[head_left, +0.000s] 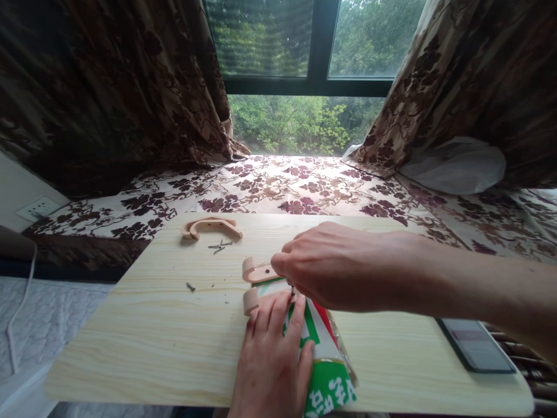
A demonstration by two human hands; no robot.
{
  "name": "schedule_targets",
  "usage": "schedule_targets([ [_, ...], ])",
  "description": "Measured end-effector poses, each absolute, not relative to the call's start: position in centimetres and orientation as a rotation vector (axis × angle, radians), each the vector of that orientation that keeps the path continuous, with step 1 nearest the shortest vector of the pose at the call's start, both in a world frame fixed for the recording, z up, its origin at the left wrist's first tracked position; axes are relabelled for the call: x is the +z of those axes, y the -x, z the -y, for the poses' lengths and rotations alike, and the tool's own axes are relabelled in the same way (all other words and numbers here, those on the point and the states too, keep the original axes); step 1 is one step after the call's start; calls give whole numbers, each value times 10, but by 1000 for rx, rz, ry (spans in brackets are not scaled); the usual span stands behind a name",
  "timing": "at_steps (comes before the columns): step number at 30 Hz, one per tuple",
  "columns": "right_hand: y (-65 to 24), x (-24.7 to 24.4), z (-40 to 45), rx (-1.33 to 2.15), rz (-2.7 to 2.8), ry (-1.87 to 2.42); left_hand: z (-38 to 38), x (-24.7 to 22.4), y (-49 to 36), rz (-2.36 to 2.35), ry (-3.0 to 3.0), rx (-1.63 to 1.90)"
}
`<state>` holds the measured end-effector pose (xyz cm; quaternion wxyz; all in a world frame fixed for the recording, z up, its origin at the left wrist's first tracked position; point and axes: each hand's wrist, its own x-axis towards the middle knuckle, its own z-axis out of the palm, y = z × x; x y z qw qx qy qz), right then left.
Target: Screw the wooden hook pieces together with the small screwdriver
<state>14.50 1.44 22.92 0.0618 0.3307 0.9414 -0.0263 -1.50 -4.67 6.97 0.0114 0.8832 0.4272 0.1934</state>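
Two pale wooden pieces with curled ends, an upper one (261,271) and a lower one (250,301), lie on a green, white and red printed packet (328,383) at the middle of the table. My left hand (274,342) presses down on the lower piece and the packet, its fingers spread somewhat. Above them, my right hand (319,264) is closed, knuckles up, with a small dark metal tip showing beneath it near a screw; the rest of what it holds is hidden. A dark hole shows in the upper piece.
Curved wooden pieces (211,226) lie at the table's back left, with several screws (220,247) beside them. A single screw (190,287) lies farther left. A phone (476,345) rests at the right edge of the wooden table (152,348). Behind is a floral-covered ledge (278,186).
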Motion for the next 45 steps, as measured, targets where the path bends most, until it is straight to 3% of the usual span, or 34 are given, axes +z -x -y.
schedule_targets([
  [39, -147, 214, -18, -18, -2843, -1148, 47, 68, 15, -1321, -2763, 619],
  [45, -147, 233, -14, -58, -2700, -1080, 48, 68, 16, -1323, -2756, 608],
])
